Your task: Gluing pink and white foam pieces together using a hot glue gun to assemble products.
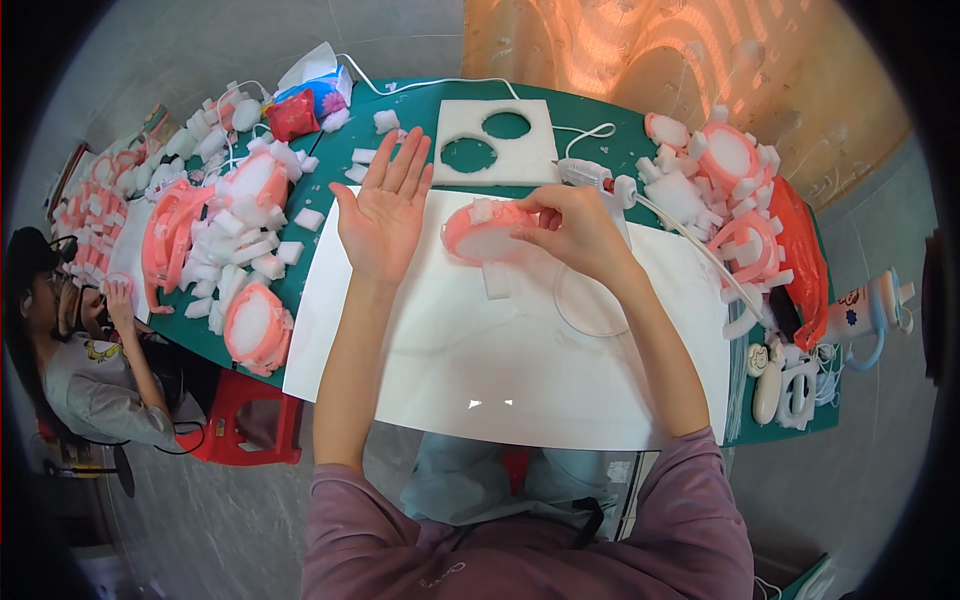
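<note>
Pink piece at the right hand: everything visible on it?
The pink piece has a thick, rounded rim around a flat white middle, with a pale block on top and another at its lower edge. It looks like plastic and foam. It is on or just above the white sheet, its right edge pinched by the right hand.

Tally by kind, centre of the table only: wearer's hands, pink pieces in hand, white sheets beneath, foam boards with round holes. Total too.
Hands: 2 (left hand, right hand)
Pink round piece: 1
White sheet: 1
Holed foam board: 1
Total: 5
</note>
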Demonstrator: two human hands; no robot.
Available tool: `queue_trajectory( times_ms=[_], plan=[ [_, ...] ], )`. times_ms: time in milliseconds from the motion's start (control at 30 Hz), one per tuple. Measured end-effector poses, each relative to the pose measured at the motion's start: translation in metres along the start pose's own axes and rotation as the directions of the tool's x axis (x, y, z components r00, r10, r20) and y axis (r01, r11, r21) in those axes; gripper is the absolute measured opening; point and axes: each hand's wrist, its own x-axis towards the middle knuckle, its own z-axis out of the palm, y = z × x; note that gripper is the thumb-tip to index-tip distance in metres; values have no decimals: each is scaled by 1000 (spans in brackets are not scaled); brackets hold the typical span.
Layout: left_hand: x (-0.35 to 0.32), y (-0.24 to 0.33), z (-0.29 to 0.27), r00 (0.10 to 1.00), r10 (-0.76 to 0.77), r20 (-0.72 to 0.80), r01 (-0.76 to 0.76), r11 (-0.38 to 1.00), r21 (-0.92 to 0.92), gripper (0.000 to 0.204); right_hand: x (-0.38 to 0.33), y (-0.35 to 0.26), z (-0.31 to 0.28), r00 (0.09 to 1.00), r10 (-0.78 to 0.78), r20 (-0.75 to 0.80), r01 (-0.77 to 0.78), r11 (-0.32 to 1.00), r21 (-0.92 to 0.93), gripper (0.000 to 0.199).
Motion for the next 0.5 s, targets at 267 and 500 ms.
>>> queue_trajectory(
  times_ms=[267, 500],
  plan=[
    [-3, -4, -4, 998, 42, -44, -16, 875, 484, 55, 0, -2, 0, 999, -31, -7, 31, 1000, -3, 24],
    [-5, -13, 0, 988, 153, 23, -108, 582, 806, 34, -1, 1, -2, 999, -36, -2, 35, 999, -32, 24]
  ],
)
